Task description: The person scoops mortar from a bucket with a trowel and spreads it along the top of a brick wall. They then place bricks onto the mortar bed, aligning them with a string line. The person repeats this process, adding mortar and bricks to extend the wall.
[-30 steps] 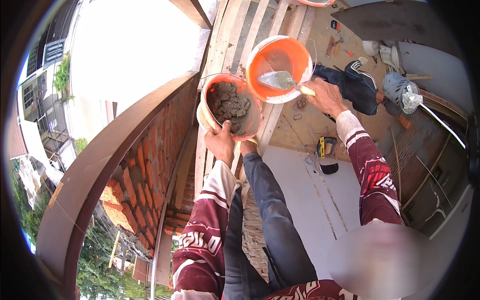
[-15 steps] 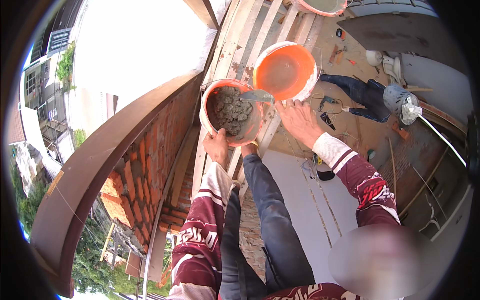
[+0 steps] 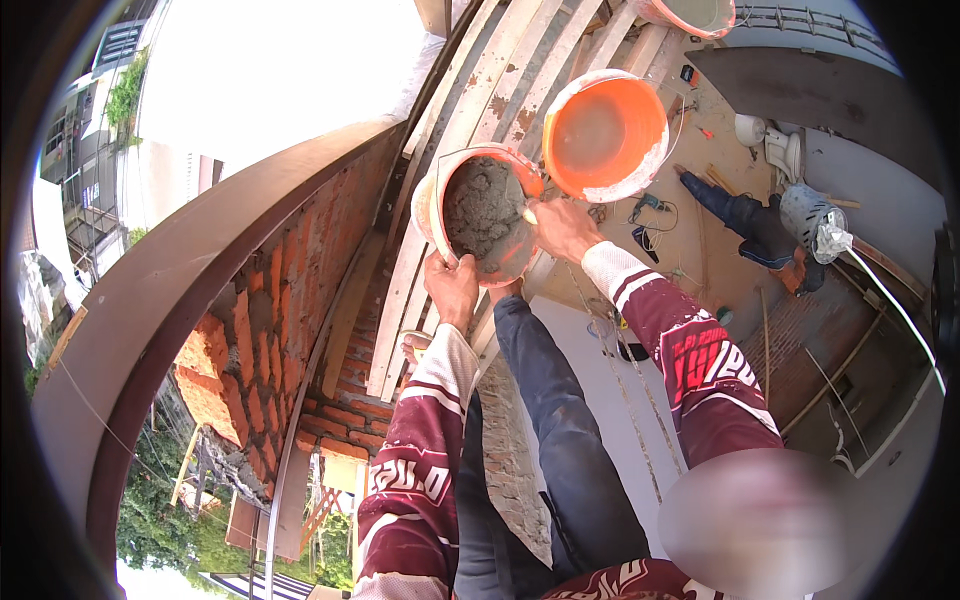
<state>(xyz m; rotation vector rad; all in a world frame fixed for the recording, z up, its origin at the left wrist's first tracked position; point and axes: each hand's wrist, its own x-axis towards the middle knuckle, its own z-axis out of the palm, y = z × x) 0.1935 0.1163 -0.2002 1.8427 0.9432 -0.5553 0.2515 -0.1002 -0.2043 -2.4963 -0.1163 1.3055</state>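
Observation:
An orange bucket (image 3: 428, 215) of wet grey mortar (image 3: 482, 215) stands on wooden planks. My left hand (image 3: 452, 288) is closed on its near rim, the thumb over the edge. At the bucket's right side my right hand (image 3: 565, 230) is closed round the handle of a trowel (image 3: 529, 214). Its blade points into the bucket and is hard to make out against the mortar. Just behind and to the right is a second orange bucket (image 3: 606, 135), holding cloudy water, with its wire handle hanging to the right.
The planks (image 3: 400, 315) run beside a brick wall (image 3: 265, 370) with a brown metal beam (image 3: 190, 255) on my left. To the right, far below, a person (image 3: 755, 225) works on a floor among tools. A third bucket (image 3: 705, 15) stands at the far end.
My right hand has moved the trowel from across the two buckets' rims down into the mortar bucket. My left hand keeps its hold on the rim. The whole view has shifted a little.

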